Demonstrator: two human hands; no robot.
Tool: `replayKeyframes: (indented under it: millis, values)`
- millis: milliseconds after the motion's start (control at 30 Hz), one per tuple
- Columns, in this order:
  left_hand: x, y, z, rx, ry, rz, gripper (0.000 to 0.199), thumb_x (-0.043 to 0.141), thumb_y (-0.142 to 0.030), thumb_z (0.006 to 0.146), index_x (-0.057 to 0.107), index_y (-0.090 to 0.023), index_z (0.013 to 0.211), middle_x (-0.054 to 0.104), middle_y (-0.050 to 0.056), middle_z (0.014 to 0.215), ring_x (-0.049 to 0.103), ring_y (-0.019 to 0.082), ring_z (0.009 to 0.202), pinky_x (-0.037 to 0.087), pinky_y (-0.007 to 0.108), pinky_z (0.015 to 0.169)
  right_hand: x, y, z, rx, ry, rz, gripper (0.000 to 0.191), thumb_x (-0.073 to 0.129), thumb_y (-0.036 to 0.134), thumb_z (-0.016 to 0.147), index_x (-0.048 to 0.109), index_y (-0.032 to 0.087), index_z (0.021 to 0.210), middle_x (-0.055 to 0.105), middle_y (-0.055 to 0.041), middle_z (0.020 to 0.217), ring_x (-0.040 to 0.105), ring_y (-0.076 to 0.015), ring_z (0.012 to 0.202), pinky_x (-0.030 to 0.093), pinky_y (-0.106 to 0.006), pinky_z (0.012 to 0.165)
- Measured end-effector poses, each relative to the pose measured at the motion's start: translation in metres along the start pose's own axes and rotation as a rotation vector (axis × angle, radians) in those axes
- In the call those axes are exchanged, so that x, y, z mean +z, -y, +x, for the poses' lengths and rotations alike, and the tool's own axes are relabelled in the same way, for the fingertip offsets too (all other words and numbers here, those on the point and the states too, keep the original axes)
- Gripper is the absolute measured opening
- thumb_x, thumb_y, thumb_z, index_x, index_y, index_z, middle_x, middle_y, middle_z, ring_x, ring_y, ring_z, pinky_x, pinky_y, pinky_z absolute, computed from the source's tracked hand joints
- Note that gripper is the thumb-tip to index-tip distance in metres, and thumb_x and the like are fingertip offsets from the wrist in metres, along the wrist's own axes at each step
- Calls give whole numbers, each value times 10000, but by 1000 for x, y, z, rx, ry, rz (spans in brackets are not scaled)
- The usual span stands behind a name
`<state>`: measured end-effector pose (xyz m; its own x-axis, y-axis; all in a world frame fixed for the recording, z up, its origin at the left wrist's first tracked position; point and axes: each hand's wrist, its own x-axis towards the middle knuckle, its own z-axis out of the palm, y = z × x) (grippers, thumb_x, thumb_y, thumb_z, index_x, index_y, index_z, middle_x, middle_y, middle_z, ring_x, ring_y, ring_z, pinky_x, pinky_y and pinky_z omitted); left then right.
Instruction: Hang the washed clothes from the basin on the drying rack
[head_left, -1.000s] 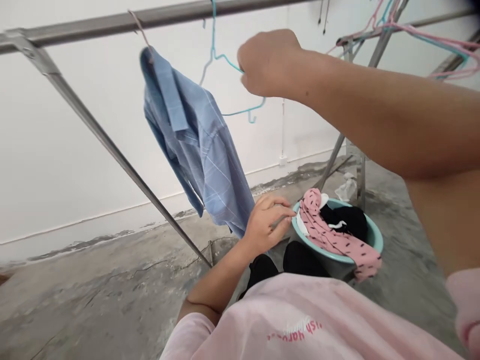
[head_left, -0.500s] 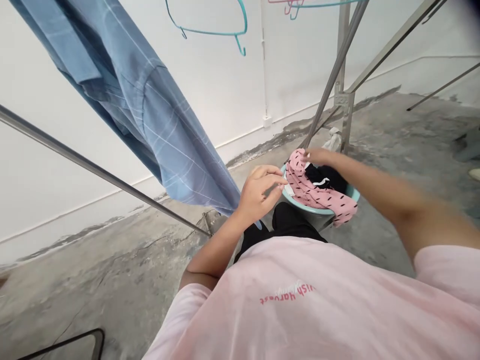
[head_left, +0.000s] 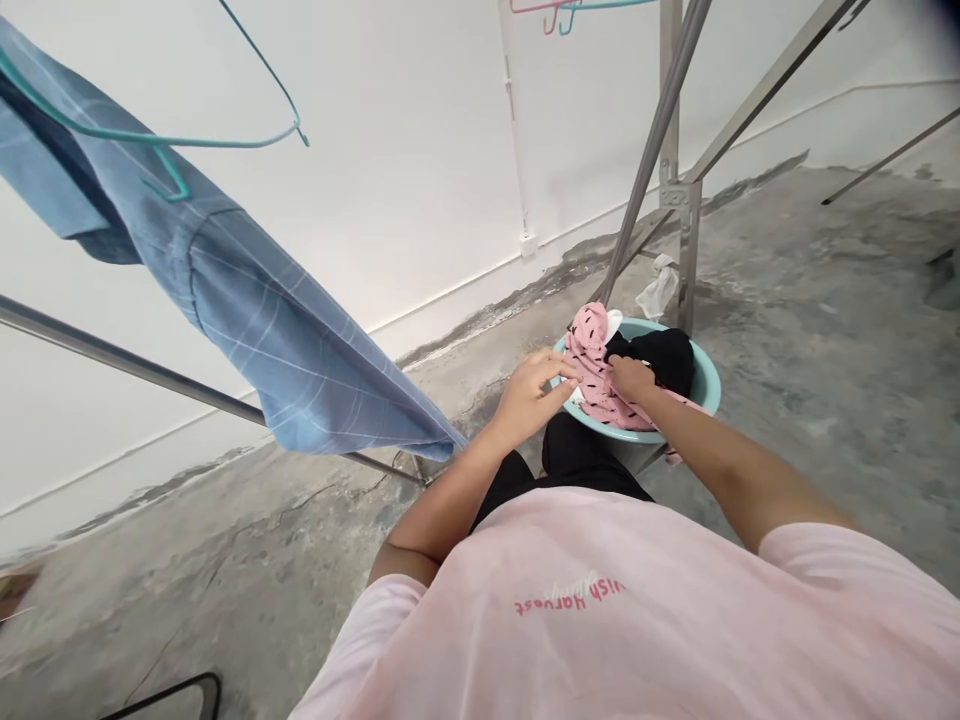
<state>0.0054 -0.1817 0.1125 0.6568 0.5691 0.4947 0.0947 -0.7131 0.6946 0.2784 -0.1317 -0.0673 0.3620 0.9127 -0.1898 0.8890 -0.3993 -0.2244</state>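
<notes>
A light teal basin (head_left: 711,385) in front of my knees holds laundry. In it lie a pink garment (head_left: 596,395) with black dashes and a black garment (head_left: 667,360). My right hand (head_left: 631,378) reaches into the basin, its fingers curled on the pink garment beside the black one; the fingertips are partly hidden. By the basin's left rim hovers my left hand (head_left: 534,395), fingers bent and apart, with nothing in it. A bit of white cloth (head_left: 614,322) shows at the basin's back edge.
At left hangs a blue checked shirt (head_left: 262,320), with a teal hanger (head_left: 195,142) in front. Metal rack poles (head_left: 652,150) slant behind the basin, and another pole (head_left: 135,358) crosses at left. A white cloth or bag (head_left: 658,288) sits by the rack leg.
My right hand has moved down and toward me, from the basin's back edge onto the pink garment's middle. The pink cloth over the front right rim has shifted. The view has turned slightly.
</notes>
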Motion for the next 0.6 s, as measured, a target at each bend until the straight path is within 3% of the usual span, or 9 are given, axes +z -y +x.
replayKeyframes:
  millis: [167, 267, 400, 500, 600]
  values:
    - [11, 26, 8, -135, 58, -66, 189, 597, -328, 908, 715, -185, 876, 678, 69, 1010, 598, 199, 1006, 444, 314, 895, -18, -11, 17, -25, 11, 22, 304, 467, 278, 963, 616, 201, 1217, 638, -126, 1143, 604, -230, 1027, 448, -314, 842]
    - [21, 44, 13, -224, 65, -186, 216, 608, -355, 879, 709, -165, 858, 677, 62, 967, 587, 191, 962, 431, 287, 840, -29, -11, 20, -31, -10, 30, 264, 506, 266, 941, 685, 186, 1117, 643, -142, 1133, 599, -251, 1053, 444, -331, 860]
    - [34, 61, 17, -481, 57, -430, 253, 656, -385, 794, 687, -141, 848, 664, 36, 870, 554, 148, 804, 393, 264, 769, -38, -3, 22, -53, -82, 83, 270, 465, 218, 941, 713, 137, 1008, 602, -177, 1213, 552, -282, 1139, 429, -342, 892]
    - [42, 65, 18, -637, 53, -519, 263, 676, -393, 745, 664, -140, 817, 668, 27, 859, 523, 124, 748, 357, 251, 716, -40, 11, 27, -83, -101, 177, 270, 537, 252, 904, 663, 148, 1119, 616, -141, 1181, 575, -222, 1056, 434, -277, 855]
    - [47, 64, 18, -706, 40, -532, 249, 683, -380, 720, 659, -146, 802, 667, 27, 872, 534, 124, 784, 353, 246, 721, -37, 29, 32, -98, -107, 272, 476, 634, 323, 840, 559, 136, 1272, 618, -136, 1164, 579, -196, 995, 440, -251, 831]
